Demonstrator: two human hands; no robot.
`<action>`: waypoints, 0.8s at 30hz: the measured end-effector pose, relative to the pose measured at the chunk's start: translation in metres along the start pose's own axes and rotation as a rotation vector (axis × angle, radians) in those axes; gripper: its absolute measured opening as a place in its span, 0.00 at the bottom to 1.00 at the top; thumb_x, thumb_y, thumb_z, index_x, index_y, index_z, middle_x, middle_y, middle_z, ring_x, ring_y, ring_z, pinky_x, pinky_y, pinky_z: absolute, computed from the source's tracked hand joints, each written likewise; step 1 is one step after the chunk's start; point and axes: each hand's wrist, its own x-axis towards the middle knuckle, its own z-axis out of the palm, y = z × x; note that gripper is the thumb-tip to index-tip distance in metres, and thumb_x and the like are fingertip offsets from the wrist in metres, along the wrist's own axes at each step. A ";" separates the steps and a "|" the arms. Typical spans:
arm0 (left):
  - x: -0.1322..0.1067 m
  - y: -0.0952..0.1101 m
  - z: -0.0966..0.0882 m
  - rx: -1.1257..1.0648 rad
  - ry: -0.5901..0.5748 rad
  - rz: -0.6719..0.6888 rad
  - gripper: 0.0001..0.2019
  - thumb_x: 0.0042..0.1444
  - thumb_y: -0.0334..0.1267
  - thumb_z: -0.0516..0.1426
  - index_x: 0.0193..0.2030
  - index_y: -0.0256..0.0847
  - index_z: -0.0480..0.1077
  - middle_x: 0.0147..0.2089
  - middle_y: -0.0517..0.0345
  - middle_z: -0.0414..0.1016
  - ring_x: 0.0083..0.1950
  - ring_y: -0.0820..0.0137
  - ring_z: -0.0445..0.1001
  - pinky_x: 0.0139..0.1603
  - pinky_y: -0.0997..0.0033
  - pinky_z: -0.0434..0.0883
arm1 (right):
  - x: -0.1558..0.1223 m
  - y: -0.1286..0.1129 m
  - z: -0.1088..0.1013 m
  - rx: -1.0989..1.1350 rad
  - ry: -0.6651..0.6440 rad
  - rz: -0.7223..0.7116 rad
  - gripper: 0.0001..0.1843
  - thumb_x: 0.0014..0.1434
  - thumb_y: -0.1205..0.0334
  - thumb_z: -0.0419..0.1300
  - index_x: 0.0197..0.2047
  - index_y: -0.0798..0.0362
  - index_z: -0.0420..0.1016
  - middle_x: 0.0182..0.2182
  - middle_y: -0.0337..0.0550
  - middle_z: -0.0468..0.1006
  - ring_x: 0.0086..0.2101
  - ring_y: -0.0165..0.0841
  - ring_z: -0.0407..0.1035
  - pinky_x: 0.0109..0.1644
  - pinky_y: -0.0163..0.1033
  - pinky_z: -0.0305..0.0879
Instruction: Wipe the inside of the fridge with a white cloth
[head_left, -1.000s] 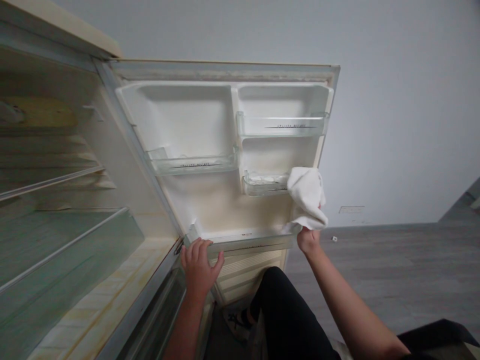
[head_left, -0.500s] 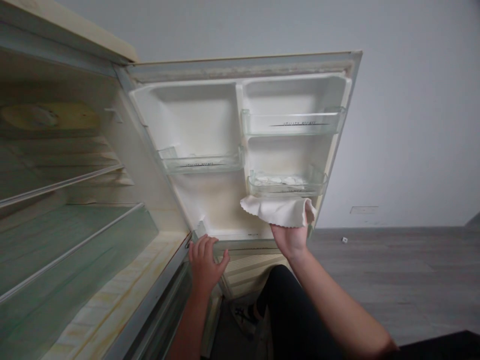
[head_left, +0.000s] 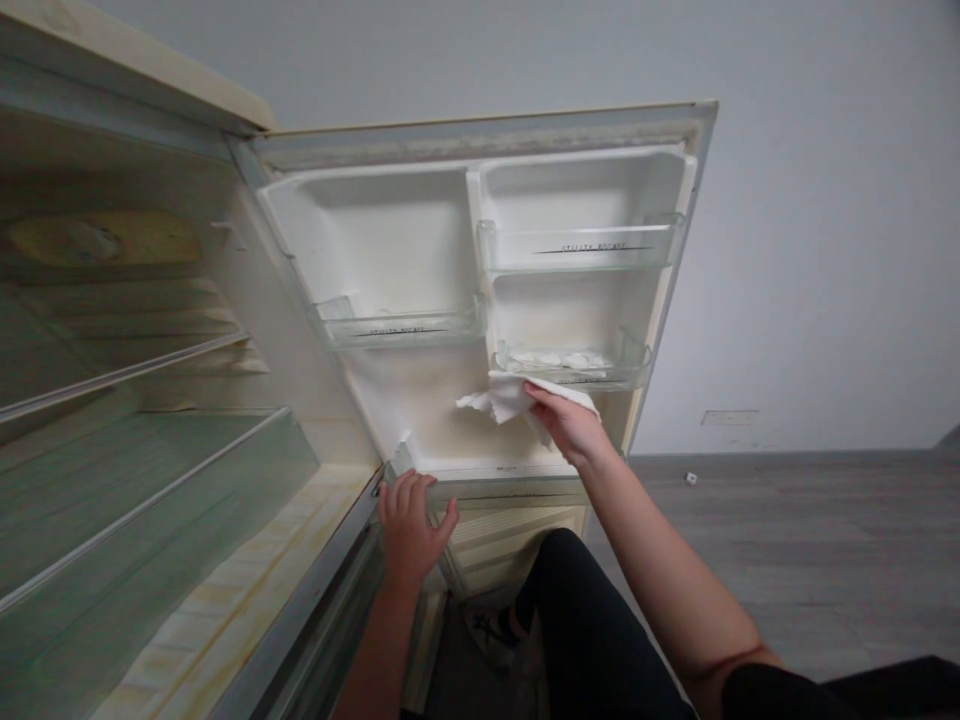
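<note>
Right hand (head_left: pixel 568 428), cloth (head_left: pixel 511 400) (tray (head_left: pixel 574 361) in bin (head_left: pixel 621 379))

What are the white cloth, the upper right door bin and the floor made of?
White cloth: soft, matte fabric, probably, given its loose folds.
Door bin: smooth, clear plastic or perhaps glass, being see-through.
Floor: dull, grey wood-look, maybe laminate or vinyl, judging by its streaks.

White cloth (head_left: pixel 508 398) in right hand (head_left: pixel 571 428) looks matt, thin fabric. Just above that hand, bin (head_left: pixel 626 376) is clear glossy plastic. Behind it, door liner (head_left: pixel 412 385): smooth plastic. Left of left hand (head_left: pixel 414 528), translucent panel (head_left: pixel 217 520) looks smooth, glass or plastic, can't tell.
</note>
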 end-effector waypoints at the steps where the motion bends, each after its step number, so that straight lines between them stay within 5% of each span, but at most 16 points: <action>1: 0.000 0.000 0.001 0.000 0.003 0.001 0.16 0.61 0.45 0.59 0.52 0.40 0.69 0.49 0.44 0.78 0.61 0.49 0.73 0.71 0.40 0.58 | 0.001 -0.005 -0.007 0.003 0.005 -0.030 0.21 0.38 0.60 0.78 0.38 0.53 0.83 0.45 0.43 0.84 0.50 0.39 0.77 0.58 0.41 0.74; 8: 0.001 0.006 0.004 -0.001 0.025 0.004 0.16 0.61 0.44 0.60 0.52 0.40 0.69 0.49 0.44 0.79 0.60 0.49 0.73 0.70 0.41 0.58 | -0.006 -0.043 -0.058 0.028 0.165 -0.241 0.24 0.49 0.49 0.76 0.47 0.48 0.80 0.50 0.42 0.82 0.51 0.39 0.76 0.53 0.44 0.78; 13: 0.001 0.010 0.006 0.003 0.046 -0.017 0.15 0.60 0.44 0.60 0.51 0.41 0.68 0.48 0.44 0.78 0.60 0.48 0.73 0.70 0.40 0.58 | -0.010 -0.036 -0.056 -0.007 0.162 -0.308 0.27 0.54 0.41 0.72 0.52 0.45 0.78 0.55 0.41 0.80 0.57 0.40 0.74 0.56 0.47 0.78; 20: 0.001 0.015 0.005 0.003 0.017 -0.046 0.15 0.60 0.44 0.59 0.51 0.41 0.68 0.49 0.44 0.78 0.61 0.48 0.73 0.71 0.38 0.56 | 0.001 0.002 -0.028 -0.062 -0.060 -0.001 0.24 0.44 0.56 0.77 0.45 0.52 0.82 0.46 0.43 0.84 0.50 0.39 0.77 0.56 0.46 0.77; 24: 0.001 0.014 0.002 -0.014 -0.011 -0.058 0.15 0.60 0.45 0.59 0.51 0.41 0.68 0.49 0.44 0.78 0.62 0.48 0.72 0.72 0.38 0.55 | 0.021 0.021 -0.028 -0.221 0.053 0.070 0.18 0.40 0.57 0.77 0.35 0.53 0.81 0.44 0.44 0.84 0.52 0.42 0.76 0.62 0.50 0.71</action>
